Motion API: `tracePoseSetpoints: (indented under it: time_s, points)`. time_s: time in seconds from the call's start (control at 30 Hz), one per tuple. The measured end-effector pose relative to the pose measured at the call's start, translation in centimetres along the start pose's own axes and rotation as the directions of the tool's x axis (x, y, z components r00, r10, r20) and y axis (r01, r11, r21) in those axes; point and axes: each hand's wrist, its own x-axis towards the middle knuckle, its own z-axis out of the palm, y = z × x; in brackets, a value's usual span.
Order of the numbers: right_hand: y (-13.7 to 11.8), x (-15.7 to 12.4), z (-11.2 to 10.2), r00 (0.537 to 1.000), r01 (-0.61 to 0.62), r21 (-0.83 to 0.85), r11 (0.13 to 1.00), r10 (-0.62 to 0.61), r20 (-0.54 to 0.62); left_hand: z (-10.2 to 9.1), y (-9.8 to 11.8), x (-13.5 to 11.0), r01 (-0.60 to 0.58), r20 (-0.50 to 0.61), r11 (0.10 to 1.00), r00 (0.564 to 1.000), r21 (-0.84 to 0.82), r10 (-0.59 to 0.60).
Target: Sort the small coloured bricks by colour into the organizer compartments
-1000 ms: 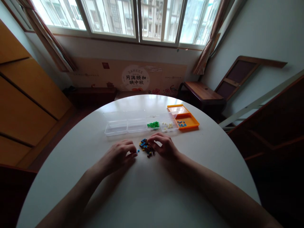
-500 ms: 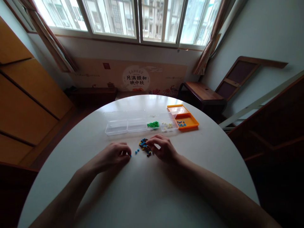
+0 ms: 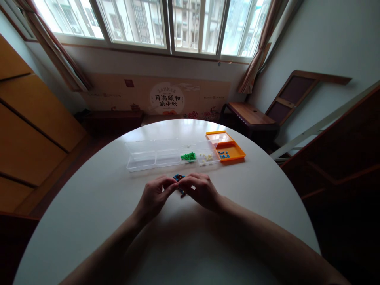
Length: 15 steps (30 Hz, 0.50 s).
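A small pile of mixed beads [image 3: 179, 178], blue, black and orange, lies on the round white table [image 3: 184, 237]. My left hand [image 3: 156, 196] and my right hand [image 3: 200, 189] meet over the pile, fingertips pinched together and nearly touching each other. The fingers hide most of the pile, and what they pinch is too small to make out. Behind the pile stands a row of clear plastic boxes [image 3: 148, 158]; one holds green beads [image 3: 188, 156], one pale yellow beads [image 3: 206, 157]. An orange tray [image 3: 230, 150] at the row's right end holds a few blue beads [image 3: 222, 155].
Wooden cabinets [image 3: 26, 130] stand to the left. A wooden chair [image 3: 255, 114] and a folded frame lean at the back right. Windows with curtains and a printed cardboard panel [image 3: 166, 97] run along the far wall.
My left hand has moved right, from beside the loose blue beads to the pile, and now meets my right hand over it. The view has shifted slightly.
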Motion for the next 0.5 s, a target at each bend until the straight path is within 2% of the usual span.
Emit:
tracePoseSetpoints:
  time_s: [0.13, 0.23, 0.3, 0.4, 0.43, 0.5]
  points:
    - [0.1, 0.1, -0.3, 1.000, 0.006, -0.020, 1.000, -0.006, 0.027, 0.5, -0.2, -0.2, -0.011, -0.075, 0.999, 0.997, 0.048, 0.015]
    - [0.4, 0.5, -0.9, 0.998, 0.017, -0.051, 0.999, -0.014, 0.053, 0.7, -0.3, -0.3, -0.043, -0.086, 0.995, 0.995, 0.085, 0.050]
    - [1.0, 0.8, -1.7, 1.000, 0.005, -0.075, 0.997, -0.003, 0.031, 0.7, -0.4, -0.4, -0.052, -0.092, 0.993, 0.994, 0.103, 0.062]
    - [2.7, 1.3, -3.9, 0.990, -0.082, -0.141, 0.987, 0.064, -0.129, 0.5, -0.8, -0.3, -0.077, -0.127, 0.982, 0.987, 0.174, 0.100]
    - [3.6, 1.4, -4.8, 0.971, -0.138, -0.175, 0.975, 0.098, -0.216, 0.4, -1.0, -0.3, -0.094, -0.132, 0.973, 0.983, 0.213, 0.124]
    - [5.4, 1.4, -6.8, 0.897, -0.279, -0.223, 0.934, 0.170, -0.409, 0.2, -1.3, -0.3, -0.134, -0.129, 0.943, 0.975, 0.304, 0.180]
